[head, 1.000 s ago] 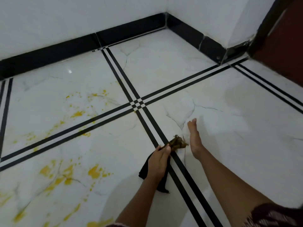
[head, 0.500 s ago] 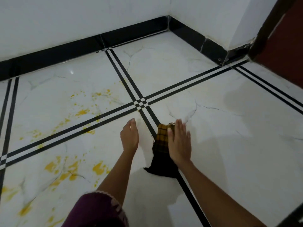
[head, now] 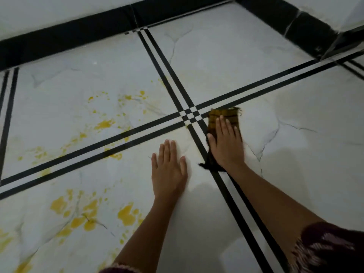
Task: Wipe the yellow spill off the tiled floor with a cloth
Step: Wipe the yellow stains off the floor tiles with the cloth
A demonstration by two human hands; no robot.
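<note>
While my right hand [head: 226, 142] lies flat on the cloth [head: 225, 115] — soft, limp, prone to bunching — I'd press its middle; left hand [head: 169, 170] flat, empty, spill [head: 126, 213] at eight o'clock.

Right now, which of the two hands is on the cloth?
The right hand, flat on the checked cloth; the left hand rests on bare tile.

I see glossy white marbled floor [head: 226, 56], grey veins. Paired black stripes [head: 190, 114] cross near centre. Black skirting [head: 69, 36] under white walls [head: 59, 10]; corner top right. Light dim, soft.
</note>
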